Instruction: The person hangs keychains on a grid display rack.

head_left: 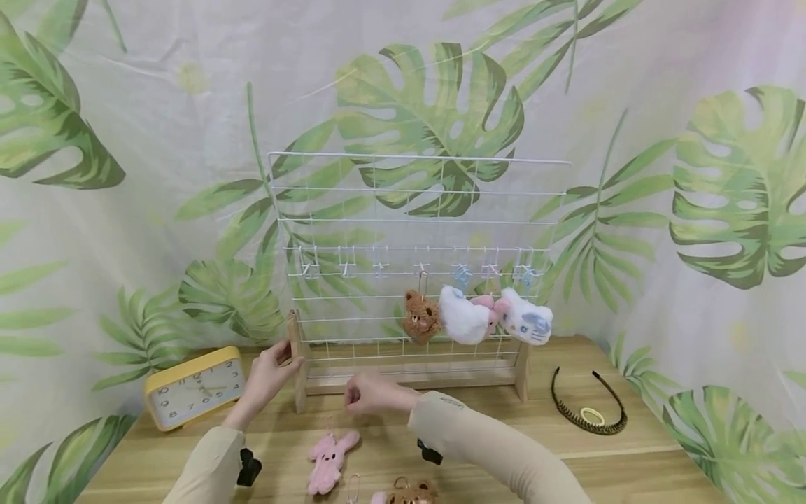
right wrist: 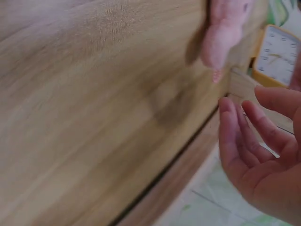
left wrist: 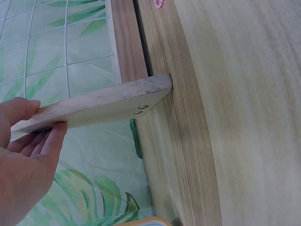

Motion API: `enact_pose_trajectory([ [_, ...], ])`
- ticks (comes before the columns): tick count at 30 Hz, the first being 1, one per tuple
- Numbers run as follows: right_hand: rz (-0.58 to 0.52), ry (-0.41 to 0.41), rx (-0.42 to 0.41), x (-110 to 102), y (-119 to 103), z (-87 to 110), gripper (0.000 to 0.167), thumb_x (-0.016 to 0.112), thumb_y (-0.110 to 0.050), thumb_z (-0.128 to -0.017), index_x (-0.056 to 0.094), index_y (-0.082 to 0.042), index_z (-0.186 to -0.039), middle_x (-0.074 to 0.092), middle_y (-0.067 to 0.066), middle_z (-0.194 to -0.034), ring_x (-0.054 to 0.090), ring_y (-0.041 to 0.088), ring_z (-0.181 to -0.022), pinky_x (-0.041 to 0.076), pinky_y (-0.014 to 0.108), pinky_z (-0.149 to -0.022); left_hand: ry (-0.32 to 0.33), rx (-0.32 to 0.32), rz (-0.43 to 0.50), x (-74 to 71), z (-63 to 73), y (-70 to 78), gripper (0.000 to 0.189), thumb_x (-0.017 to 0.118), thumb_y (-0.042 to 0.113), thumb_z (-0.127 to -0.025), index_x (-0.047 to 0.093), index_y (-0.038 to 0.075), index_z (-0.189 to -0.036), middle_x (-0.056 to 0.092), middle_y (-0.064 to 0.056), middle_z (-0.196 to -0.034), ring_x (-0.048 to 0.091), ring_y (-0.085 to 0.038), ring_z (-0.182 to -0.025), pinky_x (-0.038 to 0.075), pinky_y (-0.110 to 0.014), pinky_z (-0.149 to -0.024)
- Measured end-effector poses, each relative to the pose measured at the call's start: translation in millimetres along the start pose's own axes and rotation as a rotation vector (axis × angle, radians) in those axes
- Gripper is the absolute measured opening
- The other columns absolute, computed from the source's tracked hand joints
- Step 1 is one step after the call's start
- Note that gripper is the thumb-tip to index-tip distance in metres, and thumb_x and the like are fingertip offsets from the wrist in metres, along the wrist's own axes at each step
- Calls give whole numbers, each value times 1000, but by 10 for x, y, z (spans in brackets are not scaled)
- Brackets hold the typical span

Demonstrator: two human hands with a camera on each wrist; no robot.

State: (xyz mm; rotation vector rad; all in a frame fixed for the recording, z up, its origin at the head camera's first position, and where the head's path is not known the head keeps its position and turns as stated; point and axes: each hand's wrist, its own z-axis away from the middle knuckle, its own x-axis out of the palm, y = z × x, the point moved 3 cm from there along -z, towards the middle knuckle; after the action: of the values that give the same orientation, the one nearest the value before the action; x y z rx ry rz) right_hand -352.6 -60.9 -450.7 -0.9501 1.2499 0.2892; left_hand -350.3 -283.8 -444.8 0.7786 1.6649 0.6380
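Observation:
My left hand (head_left: 271, 374) grips the left wooden end post (left wrist: 108, 101) of a white wire grid rack (head_left: 409, 157), thumb on one face and fingers on the other. My right hand (head_left: 374, 393) is in front of the rack's base with fingers loosely bent; the right wrist view shows a gap between thumb and fingers, holding nothing. Just below it, a pink plush bunny keychain (head_left: 327, 462) lies on the table, its beaded loop (right wrist: 217, 75) near my fingertips. From the rack's hooks hang a brown bear plush (head_left: 420, 317), a white plush (head_left: 462, 315) and a white-and-blue plush (head_left: 527, 322), with pink plush between these two.
A yellow-framed clock (head_left: 195, 392) stands left of the rack. To the right lie a dark braided headband (head_left: 607, 428) and a pale yellow ring. Another brown bear plush (head_left: 412, 495) is cut off at the near edge of the head view. Several hooks on the rack's left hold nothing.

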Motion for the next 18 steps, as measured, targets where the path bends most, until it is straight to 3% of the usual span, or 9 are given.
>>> enact_pose_trajectory([
  [10,134,-1,78,272,-84,-196,10,76,-23,-85,78,-16,-79,71,-9,-69,47,-4,-55,38,7,-52,3,8,6,-27,-10,48,57,59,18,-100,41,-10,-146,51,-34,-141,50,-46,-133,50,-54,-103],
  [15,88,17,153,331,-118,-228,17,79,-26,-84,76,-14,-73,68,-8,-62,49,-1,-52,40,10,-50,-2,-2,17,-18,7,39,58,59,19,-100,39,-10,-147,50,-33,-142,50,-45,-134,50,-53,-104],
  [18,55,7,190,363,-123,-242,32,77,-23,-85,64,-16,-57,52,-12,-47,40,-1,-44,34,11,-45,-1,0,19,-8,7,23,59,59,19,-100,39,-10,-147,50,-33,-142,50,-45,-133,50,-53,-104],
])
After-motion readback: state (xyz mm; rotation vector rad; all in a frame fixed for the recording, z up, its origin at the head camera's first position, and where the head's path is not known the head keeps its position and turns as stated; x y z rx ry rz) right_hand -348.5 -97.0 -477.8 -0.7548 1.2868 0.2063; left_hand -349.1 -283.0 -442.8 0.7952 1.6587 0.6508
